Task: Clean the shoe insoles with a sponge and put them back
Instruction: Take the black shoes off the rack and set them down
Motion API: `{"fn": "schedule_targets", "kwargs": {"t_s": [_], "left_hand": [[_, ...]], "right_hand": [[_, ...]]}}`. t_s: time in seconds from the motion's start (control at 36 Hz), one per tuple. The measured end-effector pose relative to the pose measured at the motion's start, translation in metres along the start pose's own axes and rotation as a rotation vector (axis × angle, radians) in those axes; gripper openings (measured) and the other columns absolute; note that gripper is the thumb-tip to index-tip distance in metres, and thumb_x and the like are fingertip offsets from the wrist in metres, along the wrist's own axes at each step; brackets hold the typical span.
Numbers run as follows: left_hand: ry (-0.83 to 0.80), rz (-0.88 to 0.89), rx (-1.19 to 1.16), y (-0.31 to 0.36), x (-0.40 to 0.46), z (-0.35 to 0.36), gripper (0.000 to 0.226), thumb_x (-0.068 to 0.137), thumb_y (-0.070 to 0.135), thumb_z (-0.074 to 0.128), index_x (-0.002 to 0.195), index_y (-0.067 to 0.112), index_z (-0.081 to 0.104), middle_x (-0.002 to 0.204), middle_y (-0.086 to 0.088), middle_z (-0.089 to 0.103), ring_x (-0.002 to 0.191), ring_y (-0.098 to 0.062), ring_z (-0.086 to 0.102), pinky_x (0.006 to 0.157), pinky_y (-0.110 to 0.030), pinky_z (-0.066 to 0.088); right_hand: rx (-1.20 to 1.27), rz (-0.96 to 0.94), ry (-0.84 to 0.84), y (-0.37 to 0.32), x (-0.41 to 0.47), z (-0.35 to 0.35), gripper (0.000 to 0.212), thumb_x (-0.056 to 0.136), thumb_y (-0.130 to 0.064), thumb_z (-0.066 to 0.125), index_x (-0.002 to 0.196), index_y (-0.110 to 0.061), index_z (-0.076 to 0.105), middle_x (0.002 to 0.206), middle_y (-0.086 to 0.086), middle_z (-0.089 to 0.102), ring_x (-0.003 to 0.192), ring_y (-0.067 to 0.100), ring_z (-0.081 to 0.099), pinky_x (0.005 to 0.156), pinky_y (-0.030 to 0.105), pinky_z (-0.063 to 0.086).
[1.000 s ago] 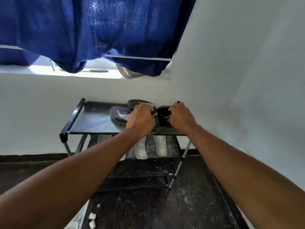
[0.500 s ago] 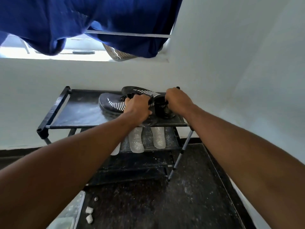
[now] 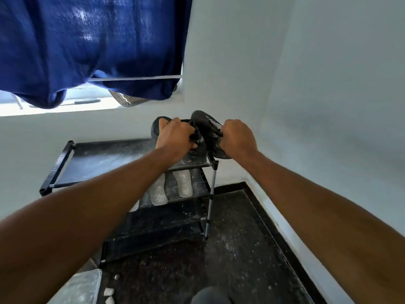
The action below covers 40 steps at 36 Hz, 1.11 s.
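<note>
Lifting both shoes off the top shelf [image 3: 105, 159] now, my left hand [image 3: 177, 137] grips one shoe [image 3: 156, 128], my right hand [image 3: 237, 137] the other shoe [image 3: 206, 121]; the insoles [image 3: 183, 183] lie one shelf below, not yet put back.

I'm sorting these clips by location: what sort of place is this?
Probably a corner of a home, by a window. A tiered shoe rack stands against white walls, a blue curtain hangs over the window, and the floor is dark speckled stone.
</note>
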<state>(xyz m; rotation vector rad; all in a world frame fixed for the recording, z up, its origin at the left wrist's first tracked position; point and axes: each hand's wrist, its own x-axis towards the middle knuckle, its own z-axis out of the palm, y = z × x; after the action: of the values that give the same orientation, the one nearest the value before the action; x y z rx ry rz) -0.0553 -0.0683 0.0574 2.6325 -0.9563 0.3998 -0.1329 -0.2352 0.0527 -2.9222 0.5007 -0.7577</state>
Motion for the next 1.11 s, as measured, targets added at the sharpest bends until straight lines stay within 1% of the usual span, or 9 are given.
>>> {"fn": "schedule_targets", "kwargs": {"t_s": [0.19,0.33,0.42,0.53,0.64,0.72,0.81,0.92,1.11], "left_hand": [[-0.031,0.142,-0.070,0.105,-0.021,0.007,0.011,0.090,0.035,0.077,0.095,0.025,0.074,0.085,0.003,0.062,0.090,-0.020,0.047,0.087,-0.036,0.026],[-0.208,0.208,-0.045,0.150,-0.035,0.042,0.021,0.085,0.036,0.082,0.097,0.021,0.074,0.074,0.006,0.055,0.091,-0.023,0.057,0.097,-0.041,0.032],[-0.245,0.318,0.053,0.165,-0.048,0.071,0.014,0.088,0.032,0.079,0.098,0.023,0.075,0.072,0.006,0.054,0.089,-0.024,0.060,0.089,-0.038,0.032],[-0.314,0.340,0.031,0.168,-0.062,0.117,0.014,0.089,0.026,0.078,0.101,0.020,0.077,0.095,-0.006,0.073,0.103,-0.029,0.065,0.099,-0.042,0.036],[-0.428,0.325,-0.043,0.162,-0.070,0.163,0.020,0.087,0.030,0.080,0.104,0.020,0.077,0.095,-0.005,0.073,0.100,-0.029,0.067,0.093,-0.037,0.044],[-0.489,0.384,0.039,0.154,-0.083,0.206,0.022,0.089,0.033,0.078,0.108,0.022,0.076,0.103,-0.004,0.075,0.104,-0.028,0.067,0.091,-0.037,0.044],[-0.546,0.420,0.124,0.138,-0.097,0.255,0.021,0.091,0.035,0.075,0.109,0.025,0.074,0.106,-0.003,0.074,0.108,-0.027,0.067,0.091,-0.038,0.040],[-0.656,0.410,0.149,0.113,-0.113,0.316,0.018,0.092,0.029,0.070,0.107,0.023,0.077,0.103,-0.005,0.075,0.104,-0.027,0.068,0.092,-0.038,0.047],[-0.681,0.520,0.217,0.096,-0.135,0.412,0.028,0.096,0.030,0.059,0.118,0.028,0.076,0.109,-0.002,0.074,0.108,-0.025,0.064,0.089,-0.036,0.043]], "right_hand": [[-0.033,0.175,0.036,0.071,-0.061,-0.040,0.011,0.085,-0.011,0.063,0.092,-0.003,0.065,0.088,0.013,0.061,0.069,0.028,0.053,0.060,0.032,0.037],[-0.062,0.250,-0.054,0.112,-0.109,-0.039,0.007,0.084,-0.006,0.063,0.090,-0.002,0.065,0.084,0.012,0.062,0.070,0.031,0.060,0.060,0.034,0.045],[-0.081,0.288,-0.116,0.130,-0.136,-0.016,0.003,0.083,-0.003,0.062,0.086,-0.003,0.063,0.080,0.011,0.057,0.065,0.028,0.054,0.056,0.032,0.038],[-0.070,0.375,-0.199,0.146,-0.172,0.028,0.005,0.079,-0.002,0.063,0.081,-0.006,0.065,0.072,0.009,0.055,0.062,0.027,0.055,0.054,0.031,0.037],[-0.041,0.445,-0.300,0.159,-0.200,0.073,0.011,0.083,-0.006,0.066,0.092,-0.004,0.069,0.082,0.011,0.058,0.073,0.030,0.059,0.060,0.032,0.040],[-0.045,0.456,-0.394,0.166,-0.217,0.105,0.012,0.085,-0.007,0.066,0.095,-0.002,0.070,0.089,0.015,0.065,0.081,0.031,0.064,0.064,0.035,0.050],[-0.043,0.475,-0.487,0.173,-0.232,0.137,0.008,0.085,-0.004,0.064,0.087,0.001,0.070,0.081,0.015,0.067,0.076,0.031,0.066,0.066,0.037,0.056],[-0.052,0.450,-0.556,0.182,-0.253,0.186,0.012,0.086,-0.006,0.067,0.093,0.001,0.074,0.078,0.009,0.060,0.073,0.025,0.063,0.066,0.036,0.056],[-0.047,0.471,-0.632,0.197,-0.280,0.269,0.026,0.091,-0.009,0.062,0.114,0.002,0.067,0.105,0.013,0.061,0.099,0.030,0.058,0.077,0.042,0.053]]}}
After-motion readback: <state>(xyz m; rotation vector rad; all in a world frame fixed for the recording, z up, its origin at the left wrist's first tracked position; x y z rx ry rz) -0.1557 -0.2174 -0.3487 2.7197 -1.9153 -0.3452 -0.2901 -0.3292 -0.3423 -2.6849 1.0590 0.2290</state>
